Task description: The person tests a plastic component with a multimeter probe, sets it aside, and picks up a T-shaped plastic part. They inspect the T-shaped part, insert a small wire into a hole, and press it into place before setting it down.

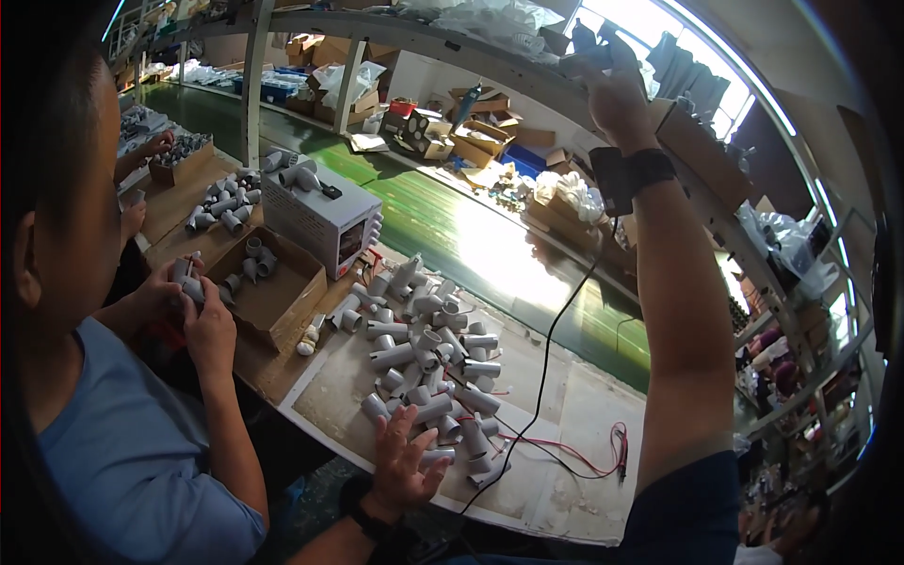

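My left hand (407, 465) is open, fingers spread, at the near edge of a pile of grey plastic tube-shaped parts (433, 339). Several parts have slotted ends, and some show thin red wires. High at the upper right, my right hand (617, 99) is raised beside the overhead shelf (461, 42). Its fingers seem closed around a dark grey shape against the bright window, too backlit to make out. A black band with a box-like device (617, 179) sits on that wrist, and a black cable (544, 377) hangs from there across the white-topped table (589, 504).
Red and black test leads (617, 452) lie at the table's right. To the left, a co-worker in a blue shirt (141, 452) holds a grey part. Between us stand an open cardboard box (273, 320) and a white carton (320, 221). A green conveyor belt (424, 217) runs behind.
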### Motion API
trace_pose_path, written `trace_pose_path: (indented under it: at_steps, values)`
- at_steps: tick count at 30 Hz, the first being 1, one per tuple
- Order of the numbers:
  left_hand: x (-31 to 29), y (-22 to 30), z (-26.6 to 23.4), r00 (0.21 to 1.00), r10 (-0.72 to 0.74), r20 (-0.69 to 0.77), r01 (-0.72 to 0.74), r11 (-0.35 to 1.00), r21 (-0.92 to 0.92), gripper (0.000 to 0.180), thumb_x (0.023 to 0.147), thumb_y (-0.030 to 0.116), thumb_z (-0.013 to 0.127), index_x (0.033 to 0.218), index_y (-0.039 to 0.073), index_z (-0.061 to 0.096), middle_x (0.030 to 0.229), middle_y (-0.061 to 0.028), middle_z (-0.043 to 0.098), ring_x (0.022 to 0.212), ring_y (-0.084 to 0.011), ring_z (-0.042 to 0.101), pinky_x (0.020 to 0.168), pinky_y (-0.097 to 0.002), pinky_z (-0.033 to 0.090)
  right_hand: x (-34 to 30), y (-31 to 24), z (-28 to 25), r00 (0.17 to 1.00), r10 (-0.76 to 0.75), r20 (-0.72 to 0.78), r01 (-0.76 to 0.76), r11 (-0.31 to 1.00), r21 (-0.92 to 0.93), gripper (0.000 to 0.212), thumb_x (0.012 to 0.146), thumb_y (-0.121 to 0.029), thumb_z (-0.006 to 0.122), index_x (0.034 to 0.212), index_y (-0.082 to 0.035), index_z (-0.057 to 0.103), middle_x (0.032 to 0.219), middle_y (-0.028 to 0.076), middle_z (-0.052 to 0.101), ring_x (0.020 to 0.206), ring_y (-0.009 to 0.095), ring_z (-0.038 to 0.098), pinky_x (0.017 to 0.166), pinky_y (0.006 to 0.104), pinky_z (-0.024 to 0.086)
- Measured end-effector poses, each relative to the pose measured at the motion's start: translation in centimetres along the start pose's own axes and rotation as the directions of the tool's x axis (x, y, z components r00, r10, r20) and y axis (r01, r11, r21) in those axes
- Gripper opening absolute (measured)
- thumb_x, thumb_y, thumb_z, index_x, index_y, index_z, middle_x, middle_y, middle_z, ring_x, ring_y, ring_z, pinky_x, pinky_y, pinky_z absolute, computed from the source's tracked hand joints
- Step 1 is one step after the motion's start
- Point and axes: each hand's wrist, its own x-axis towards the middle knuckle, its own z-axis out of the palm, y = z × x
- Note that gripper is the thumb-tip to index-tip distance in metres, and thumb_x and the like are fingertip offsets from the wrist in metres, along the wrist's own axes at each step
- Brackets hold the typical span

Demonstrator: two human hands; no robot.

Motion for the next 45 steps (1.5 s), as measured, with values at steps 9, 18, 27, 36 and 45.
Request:
trace_pose_path:
  at_steps: [9, 18, 27, 36, 45]
  values:
    - [1.0, -0.7, 0.6, 0.998, 0.043, -0.054, -0.042, 0.999, 0.02, 0.042, 0.088, 0.029, 0.075, 0.123, 0.007, 0.065, 0.155, -0.0255, 0.045, 0.146, -0.0446, 0.041, 0.123, -0.0625, 0.02, -17.0, -15.9, -10.8, 0.747, 0.531, 0.4, -0.602, 0.287, 0.745, 0.048, 0.102, 0.002, 0.058, 0.149, -0.004, 0.05, 0.13, 0.016, 0.064, 0.114, 0.027, 0.069, 0.095, 0.0388, 0.061]
    - [0.8, 8.7, 3.5, 0.995, 0.088, 0.049, -0.058, 0.897, -0.438, 0.038, 0.089, 0.009, 0.073, 0.124, 0.002, 0.063, 0.137, -0.0208, 0.06, 0.125, -0.0331, 0.06, 0.109, -0.0428, 0.047, -34.5, -26.1, -21.5, 0.43, 0.711, 0.557, -0.586, -0.249, 0.771, 0.053, 0.1, 0.007, 0.055, 0.151, -0.005, 0.046, 0.143, 0.015, 0.057, 0.122, 0.028, 0.066, 0.098, 0.0429, 0.06]
    - [0.0, 13.5, 11.1, 0.847, -0.318, 0.425, 0.487, 0.148, -0.861, 0.037, 0.098, 0.012, 0.072, 0.131, 0.0, 0.06, 0.122, -0.0076, 0.069, 0.105, -0.0142, 0.067, 0.094, -0.0313, 0.055, -41.5, -30.1, -26.8, 0.414, 0.686, 0.599, -0.527, -0.356, 0.772, 0.065, 0.098, 0.009, 0.058, 0.157, -0.005, 0.035, 0.149, 0.016, 0.047, 0.127, 0.028, 0.059, 0.097, 0.0402, 0.061]
    - [-2.8, 13.6, 14.5, 0.937, -0.26, 0.232, 0.333, 0.471, -0.817, 0.04, 0.094, 0.0, 0.075, 0.129, 0.002, 0.058, 0.113, -0.0059, 0.068, 0.1, -0.0128, 0.067, 0.09, -0.0276, 0.057, -47.8, -30.5, -29.1, 0.275, 0.687, 0.673, -0.779, -0.251, 0.575, 0.06, 0.101, -0.001, 0.064, 0.154, -0.001, 0.038, 0.143, 0.016, 0.055, 0.116, 0.022, 0.066, 0.093, 0.0354, 0.06]
    - [-4.7, 13.8, 16.3, 0.925, -0.24, 0.296, 0.38, 0.649, -0.659, 0.043, 0.09, -0.001, 0.078, 0.13, 0.004, 0.061, 0.122, -0.008, 0.067, 0.107, -0.0154, 0.067, 0.095, -0.0283, 0.055, -49.5, -30.5, -30.0, 0.235, 0.514, 0.825, -0.722, -0.477, 0.502, 0.038, 0.104, -0.004, 0.058, 0.141, 0.004, 0.055, 0.125, 0.012, 0.069, 0.108, 0.017, 0.069, 0.093, 0.0302, 0.058]
